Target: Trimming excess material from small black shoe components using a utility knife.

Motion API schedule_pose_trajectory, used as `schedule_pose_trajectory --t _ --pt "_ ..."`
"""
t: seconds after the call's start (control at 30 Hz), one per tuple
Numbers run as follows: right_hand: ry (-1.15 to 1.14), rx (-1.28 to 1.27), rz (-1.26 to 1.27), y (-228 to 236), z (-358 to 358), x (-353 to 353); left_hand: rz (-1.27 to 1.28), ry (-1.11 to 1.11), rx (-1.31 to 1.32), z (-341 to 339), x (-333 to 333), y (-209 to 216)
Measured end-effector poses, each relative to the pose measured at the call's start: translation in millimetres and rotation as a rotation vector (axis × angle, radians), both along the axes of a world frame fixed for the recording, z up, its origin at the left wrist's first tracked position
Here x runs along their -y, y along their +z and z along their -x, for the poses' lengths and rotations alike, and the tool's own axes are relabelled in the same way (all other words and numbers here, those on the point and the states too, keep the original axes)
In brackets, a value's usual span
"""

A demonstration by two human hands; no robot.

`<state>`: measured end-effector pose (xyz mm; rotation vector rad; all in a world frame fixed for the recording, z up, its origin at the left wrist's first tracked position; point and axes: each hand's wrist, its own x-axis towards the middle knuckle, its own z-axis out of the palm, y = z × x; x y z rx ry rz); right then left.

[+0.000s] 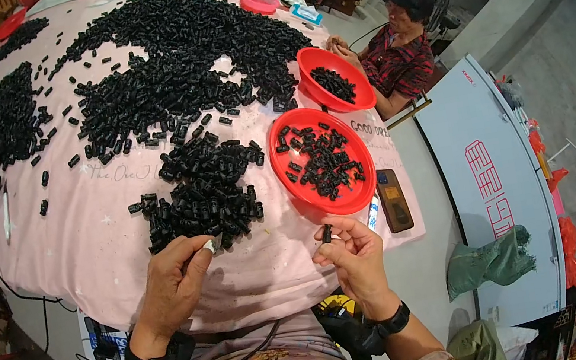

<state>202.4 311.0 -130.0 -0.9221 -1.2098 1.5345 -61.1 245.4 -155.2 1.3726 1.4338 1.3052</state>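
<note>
From my remote seat, the left hand [177, 282] curls beside piled black parts [207, 193] on pink cloth [73, 252]; its grip I can't tell. The right hand [353, 258] pinches one black part [327, 233], long axis pointing away, near a red bowl [296, 192]; rightward, a white panel [462, 160].
</note>
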Motion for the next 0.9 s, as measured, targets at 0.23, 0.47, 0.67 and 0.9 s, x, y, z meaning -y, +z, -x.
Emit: schedule_pose_trajectory --t 0.23,0.47,0.67,0.9 --pt "0.006 -0.026 0.026 3.3 2.1 3.7 -0.019 -0.004 -0.015 -1.3 -0.4 0.3" --pt "0.002 -0.057 0.034 1.8 2.1 2.6 0.002 -0.003 -0.014 -2.1 -0.7 -1.2" --pt "-0.029 -0.121 0.06 -2.9 0.4 1.1 0.011 -0.008 -0.015 -2.4 -1.0 -3.3" --pt "-0.041 -0.099 0.065 -4.8 0.3 0.6 -0.077 0.031 -0.04 -4.4 -3.1 -8.5"
